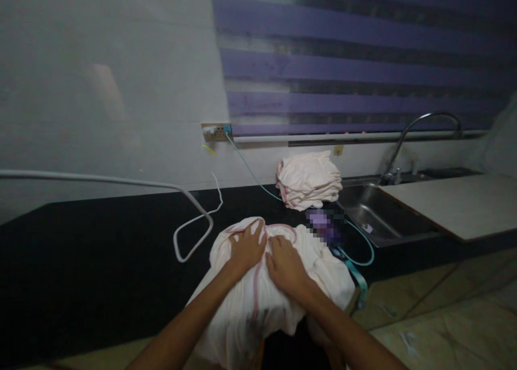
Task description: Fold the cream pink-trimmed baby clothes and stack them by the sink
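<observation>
Dim kitchen corner, black countertop (81, 251) running under a white tiled wall (100, 90) and a purple-striped blind (363, 52)

Left hand (246, 249): palm down on a pale pink cloth (258, 300), fingers (256, 229) spread and curled over its far edge, where a darker pink trim runs; whether the edge is pinched cannot be told. Right hand (285, 265): just beside the left, palm down on the same cloth, fingers (277, 245) close together and bent, pressing on the fabric near the trim. Both hands touch the cloth; thumbs nearly meet between them.

Cloth: crumpled, lying on the near edge of the countertop, bunched beneath both palms and hanging over the edge toward the person; a pink seam runs down from between the hands.

Outward: blurred purple item (323, 224) just right of the cloth, its markings unreadable. Teal cable (359, 259) looping beside it and rising to a wall socket (216, 132). White cord (194, 230) looped on the counter to the left. Stack of folded pink cloths (309, 180) behind, against the wall. Steel sink (375, 211) with a curved tap (424, 122) to the right, a pale board (456, 203) partly over it. Small yellow tag (338, 150) on the wall, no legible writing
</observation>
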The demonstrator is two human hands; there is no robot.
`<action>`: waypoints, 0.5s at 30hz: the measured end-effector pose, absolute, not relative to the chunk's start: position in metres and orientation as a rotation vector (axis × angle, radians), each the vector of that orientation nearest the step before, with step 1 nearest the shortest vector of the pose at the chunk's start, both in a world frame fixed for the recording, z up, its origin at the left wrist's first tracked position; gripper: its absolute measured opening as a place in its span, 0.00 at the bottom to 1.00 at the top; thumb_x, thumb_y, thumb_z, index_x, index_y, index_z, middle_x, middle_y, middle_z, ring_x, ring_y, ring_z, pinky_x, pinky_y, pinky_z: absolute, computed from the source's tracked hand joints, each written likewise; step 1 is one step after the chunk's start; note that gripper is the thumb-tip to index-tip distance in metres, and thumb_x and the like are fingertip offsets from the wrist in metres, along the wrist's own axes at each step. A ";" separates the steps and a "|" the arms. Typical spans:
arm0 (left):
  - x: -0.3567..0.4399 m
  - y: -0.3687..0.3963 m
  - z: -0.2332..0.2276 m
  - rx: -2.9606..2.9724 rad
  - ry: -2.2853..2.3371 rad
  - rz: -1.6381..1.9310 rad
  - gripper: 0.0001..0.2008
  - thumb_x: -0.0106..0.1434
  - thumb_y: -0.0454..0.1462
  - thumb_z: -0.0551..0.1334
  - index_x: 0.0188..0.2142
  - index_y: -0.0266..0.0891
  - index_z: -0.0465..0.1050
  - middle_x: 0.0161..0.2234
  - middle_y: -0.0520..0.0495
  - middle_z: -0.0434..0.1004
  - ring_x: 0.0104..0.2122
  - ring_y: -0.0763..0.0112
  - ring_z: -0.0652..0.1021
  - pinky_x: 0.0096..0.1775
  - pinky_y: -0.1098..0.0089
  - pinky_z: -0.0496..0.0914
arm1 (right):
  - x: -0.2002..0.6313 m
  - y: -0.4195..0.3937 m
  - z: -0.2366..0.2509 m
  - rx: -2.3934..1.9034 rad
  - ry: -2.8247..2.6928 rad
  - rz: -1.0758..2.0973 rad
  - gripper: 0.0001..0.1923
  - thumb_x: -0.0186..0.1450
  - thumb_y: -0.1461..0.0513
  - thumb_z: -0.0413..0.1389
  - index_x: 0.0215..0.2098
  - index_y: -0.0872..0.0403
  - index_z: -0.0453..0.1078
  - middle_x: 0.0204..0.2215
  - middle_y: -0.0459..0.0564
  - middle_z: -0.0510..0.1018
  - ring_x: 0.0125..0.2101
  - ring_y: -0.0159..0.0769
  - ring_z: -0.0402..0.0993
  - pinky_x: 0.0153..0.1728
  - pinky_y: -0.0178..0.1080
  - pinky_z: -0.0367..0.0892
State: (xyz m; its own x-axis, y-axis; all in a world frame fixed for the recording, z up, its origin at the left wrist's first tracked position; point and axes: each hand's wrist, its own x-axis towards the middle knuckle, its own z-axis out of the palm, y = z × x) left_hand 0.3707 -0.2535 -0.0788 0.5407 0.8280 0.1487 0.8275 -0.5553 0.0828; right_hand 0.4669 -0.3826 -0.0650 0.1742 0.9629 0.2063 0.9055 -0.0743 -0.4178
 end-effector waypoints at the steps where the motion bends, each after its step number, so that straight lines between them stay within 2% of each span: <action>1: 0.361 -0.250 -0.082 2.770 1.449 0.291 0.31 0.76 0.50 0.46 0.75 0.50 0.54 0.73 0.36 0.59 0.65 0.38 0.70 0.62 0.34 0.62 | 0.478 -0.377 -0.068 -2.050 -1.732 0.150 0.23 0.75 0.60 0.51 0.66 0.57 0.66 0.64 0.66 0.71 0.64 0.53 0.67 0.63 0.55 0.65; 4: 0.320 -0.232 -0.089 2.844 1.370 0.348 0.32 0.76 0.50 0.47 0.74 0.45 0.57 0.73 0.37 0.62 0.65 0.44 0.71 0.66 0.41 0.61 | 0.512 -0.364 -0.078 -2.014 -1.821 0.157 0.31 0.74 0.51 0.54 0.70 0.56 0.62 0.72 0.65 0.63 0.71 0.54 0.56 0.70 0.63 0.51; 6: 0.284 -0.215 -0.090 2.904 1.261 0.384 0.30 0.76 0.49 0.46 0.72 0.41 0.62 0.70 0.37 0.66 0.66 0.50 0.70 0.69 0.49 0.59 | 0.530 -0.359 -0.084 -1.866 -1.967 0.202 0.33 0.74 0.47 0.54 0.71 0.54 0.60 0.73 0.62 0.61 0.73 0.52 0.54 0.71 0.62 0.48; 8: 0.246 -0.196 -0.090 2.918 1.121 0.395 0.29 0.76 0.48 0.46 0.69 0.39 0.65 0.69 0.38 0.67 0.68 0.56 0.67 0.71 0.55 0.56 | 0.544 -0.355 -0.086 -1.682 -2.077 0.213 0.32 0.75 0.49 0.53 0.71 0.56 0.61 0.73 0.62 0.60 0.73 0.48 0.54 0.71 0.56 0.51; 11: 0.200 -0.173 -0.088 2.840 1.040 0.346 0.29 0.73 0.50 0.50 0.67 0.43 0.67 0.70 0.41 0.67 0.69 0.58 0.66 0.71 0.58 0.56 | 0.554 -0.348 -0.087 -1.513 -2.080 0.194 0.28 0.75 0.54 0.52 0.69 0.58 0.61 0.71 0.64 0.62 0.70 0.45 0.58 0.70 0.49 0.56; 13: 0.184 -0.162 -0.085 2.748 1.058 0.353 0.28 0.71 0.52 0.52 0.64 0.44 0.70 0.67 0.41 0.71 0.67 0.57 0.69 0.69 0.58 0.60 | 0.555 -0.341 -0.088 -1.474 -2.058 0.197 0.25 0.75 0.56 0.52 0.67 0.57 0.63 0.67 0.63 0.67 0.66 0.44 0.63 0.68 0.48 0.60; 15: 0.182 -0.154 -0.079 2.626 1.150 0.392 0.28 0.71 0.54 0.49 0.58 0.42 0.74 0.60 0.40 0.78 0.61 0.55 0.74 0.63 0.58 0.68 | 0.553 -0.332 -0.089 -1.463 -2.030 0.188 0.21 0.76 0.58 0.50 0.64 0.57 0.65 0.61 0.61 0.71 0.62 0.44 0.67 0.65 0.48 0.63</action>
